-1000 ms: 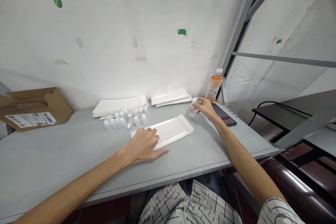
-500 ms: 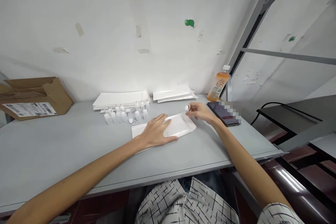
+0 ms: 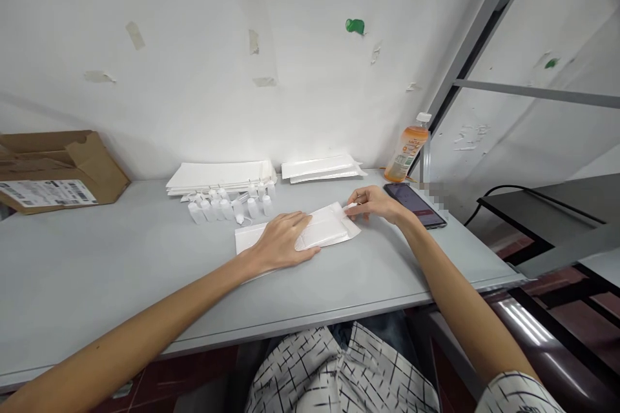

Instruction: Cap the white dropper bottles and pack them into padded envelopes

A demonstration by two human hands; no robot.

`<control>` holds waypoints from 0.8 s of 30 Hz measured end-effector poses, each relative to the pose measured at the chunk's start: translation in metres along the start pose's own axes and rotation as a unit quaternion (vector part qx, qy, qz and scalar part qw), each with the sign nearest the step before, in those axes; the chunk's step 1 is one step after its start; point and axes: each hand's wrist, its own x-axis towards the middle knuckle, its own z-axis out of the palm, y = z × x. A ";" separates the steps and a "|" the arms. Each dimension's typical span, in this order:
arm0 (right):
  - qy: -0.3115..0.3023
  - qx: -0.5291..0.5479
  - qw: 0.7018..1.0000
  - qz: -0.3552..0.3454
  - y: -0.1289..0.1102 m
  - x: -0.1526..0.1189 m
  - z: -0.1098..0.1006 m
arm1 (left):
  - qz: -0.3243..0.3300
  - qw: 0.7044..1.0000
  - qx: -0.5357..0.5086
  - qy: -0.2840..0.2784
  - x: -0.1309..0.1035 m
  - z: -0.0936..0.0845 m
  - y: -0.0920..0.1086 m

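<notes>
A white padded envelope [image 3: 329,227] lies on the grey table [image 3: 145,271] in front of me. My left hand [image 3: 283,240] rests flat across its left part, fingers spread. At the envelope's right end, my right hand [image 3: 368,204] pinches a small white bottle [image 3: 349,207], mostly hidden by the fingers and the envelope's edge. Several small white bottles [image 3: 225,209] stand in a group behind and left of my left hand, one of them tilted. Behind them lies a stack of white envelopes [image 3: 217,174].
Two or more white envelopes [image 3: 322,168] lie near the wall. An orange drink bottle [image 3: 407,150] and a phone [image 3: 415,204] are at the right. An open cardboard box [image 3: 62,171] sits at the far left. A metal frame [image 3: 477,35] rises at the right.
The small bottle in my right hand has gone from upright in view to mostly hidden at the envelope's right end. My left hand still lies on the envelope. The view has shifted slightly.
</notes>
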 end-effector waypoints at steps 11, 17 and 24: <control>-0.079 -0.062 0.991 -0.091 -0.014 -0.006 0.023 | -0.028 0.999 -0.025 0.004 -0.010 -0.005 0.001; -0.126 0.024 0.990 -0.052 -0.025 -0.013 0.033 | -0.011 0.999 -0.026 0.014 -0.025 -0.009 -0.010; -0.104 -0.037 0.991 -0.075 -0.023 -0.007 0.044 | 0.000 1.000 -0.029 0.010 -0.036 -0.011 -0.023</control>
